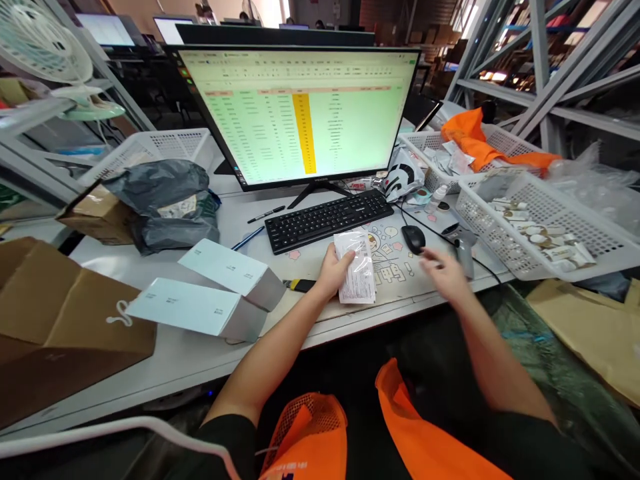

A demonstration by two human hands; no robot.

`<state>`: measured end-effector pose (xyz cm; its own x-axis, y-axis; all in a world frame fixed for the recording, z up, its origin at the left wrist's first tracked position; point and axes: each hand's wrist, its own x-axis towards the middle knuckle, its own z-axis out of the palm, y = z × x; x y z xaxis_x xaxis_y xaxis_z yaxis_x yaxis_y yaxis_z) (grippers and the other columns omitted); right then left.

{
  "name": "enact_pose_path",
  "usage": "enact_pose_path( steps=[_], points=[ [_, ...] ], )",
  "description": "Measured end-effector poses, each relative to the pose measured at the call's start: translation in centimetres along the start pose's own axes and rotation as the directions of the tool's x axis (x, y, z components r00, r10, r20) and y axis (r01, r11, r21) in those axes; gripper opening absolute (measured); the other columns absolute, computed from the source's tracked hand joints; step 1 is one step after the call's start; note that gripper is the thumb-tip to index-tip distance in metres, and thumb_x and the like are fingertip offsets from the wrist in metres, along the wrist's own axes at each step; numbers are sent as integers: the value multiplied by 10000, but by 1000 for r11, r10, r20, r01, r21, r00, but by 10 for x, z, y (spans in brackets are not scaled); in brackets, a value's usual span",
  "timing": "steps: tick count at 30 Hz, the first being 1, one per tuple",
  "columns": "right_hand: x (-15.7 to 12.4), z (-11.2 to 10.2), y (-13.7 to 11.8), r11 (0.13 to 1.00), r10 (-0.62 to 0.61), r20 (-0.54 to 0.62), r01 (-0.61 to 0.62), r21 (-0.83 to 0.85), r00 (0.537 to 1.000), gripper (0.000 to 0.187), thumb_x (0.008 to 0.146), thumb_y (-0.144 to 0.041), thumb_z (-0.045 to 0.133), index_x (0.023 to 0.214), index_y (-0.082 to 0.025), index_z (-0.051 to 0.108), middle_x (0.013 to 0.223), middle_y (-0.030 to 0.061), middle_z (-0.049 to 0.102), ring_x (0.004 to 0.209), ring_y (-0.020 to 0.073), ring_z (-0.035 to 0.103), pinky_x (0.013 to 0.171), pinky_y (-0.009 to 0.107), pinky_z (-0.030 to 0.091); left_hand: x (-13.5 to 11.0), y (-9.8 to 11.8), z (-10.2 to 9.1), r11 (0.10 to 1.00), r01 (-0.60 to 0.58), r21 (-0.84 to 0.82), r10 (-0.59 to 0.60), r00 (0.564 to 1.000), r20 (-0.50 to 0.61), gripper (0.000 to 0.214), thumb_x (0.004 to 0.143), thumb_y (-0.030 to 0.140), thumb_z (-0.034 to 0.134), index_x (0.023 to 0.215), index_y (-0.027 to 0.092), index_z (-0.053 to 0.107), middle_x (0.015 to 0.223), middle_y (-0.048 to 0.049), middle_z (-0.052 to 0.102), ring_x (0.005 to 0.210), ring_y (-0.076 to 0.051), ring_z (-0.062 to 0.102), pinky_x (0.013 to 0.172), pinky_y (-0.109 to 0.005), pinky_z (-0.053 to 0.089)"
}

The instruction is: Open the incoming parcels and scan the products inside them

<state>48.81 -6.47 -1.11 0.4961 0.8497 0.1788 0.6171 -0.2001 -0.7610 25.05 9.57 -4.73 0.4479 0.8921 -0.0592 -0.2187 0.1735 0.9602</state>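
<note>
Pinched in my left hand is a flat white packet with a clear glossy film and small print. It is held over the desk mat, just in front of the black keyboard. My right hand is in the air near the desk's front edge, close to the black mouse but apart from it. Motion blurs its fingers, and I see nothing in them for certain. Left of my left hand lie two pale boxes, a rear one and a front one, with a yellow-and-black cutter beside them.
A monitor showing a spreadsheet stands behind the keyboard. On the left are an open cardboard box and a grey plastic bag. White baskets with small items stand on the right. A pen lies near the keyboard.
</note>
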Motion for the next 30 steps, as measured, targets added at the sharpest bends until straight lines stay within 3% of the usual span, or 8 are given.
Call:
enact_pose_path(
  steps=[4,8,13,19,23,26,28,30],
  points=[
    [-32,60,-26,936,-57,371,-80,343,927,680,838,-618,791,1372,-204,723,1182,130,803,1102,320,762,1010,512,624,-13,-5,7,1000,-8,0,8,985,170,702,720,550,899,1224,183,575,1224,-130,754,1134,-310,731,1000,-442,594],
    [-39,72,-34,884,-26,338,-136,446,941,551,815,-547,842,1250,-214,778,1060,93,820,1113,327,749,984,488,638,-15,-12,7,991,1,132,-30,975,219,657,699,581,902,1133,175,620,1130,-115,767,1041,-287,743,935,-407,606],
    [-30,18,2,825,162,303,-298,481,939,542,703,-495,924,1119,-173,794,915,67,819,913,291,776,821,423,666,-1,-14,6,972,-5,234,-47,976,213,601,759,616,805,1138,199,597,982,-35,702,803,-194,738,792,-346,600],
    [14,-66,35,742,368,159,-392,543,916,398,654,-345,965,930,-143,762,871,76,822,691,201,745,664,303,626,-7,-9,4,932,-115,343,14,959,284,426,823,516,761,1098,203,671,934,-59,717,869,-227,746,860,-366,600],
    [89,-113,12,833,361,117,-376,405,925,229,894,-279,796,903,-70,702,842,90,805,661,134,715,754,274,596,-6,-10,1,894,-199,401,45,931,363,377,855,508,700,1073,200,686,942,-85,745,865,-246,749,848,-383,605],
    [146,-137,-18,875,285,-14,-254,413,958,367,1095,-361,454,1001,-67,653,1023,72,807,843,52,714,902,234,534,0,-9,4,844,-275,459,92,919,382,329,891,451,628,1074,186,694,885,-81,743,834,-245,741,829,-391,602],
    [172,-137,-32,882,240,-50,-196,427,969,462,1105,-530,431,1055,-121,638,1169,65,798,999,57,701,975,247,520,-1,-3,8,828,-279,487,110,931,347,272,877,375,647,1051,175,712,908,-84,756,872,-245,736,877,-399,593],
    [181,-120,-37,894,224,-63,-180,410,972,542,1051,-684,507,1138,-167,644,1291,83,774,1109,116,694,1004,301,536,-12,10,9,804,-306,511,147,933,327,221,879,306,672,1043,171,733,1001,-93,777,953,-239,736,949,-394,579]
  ],
)
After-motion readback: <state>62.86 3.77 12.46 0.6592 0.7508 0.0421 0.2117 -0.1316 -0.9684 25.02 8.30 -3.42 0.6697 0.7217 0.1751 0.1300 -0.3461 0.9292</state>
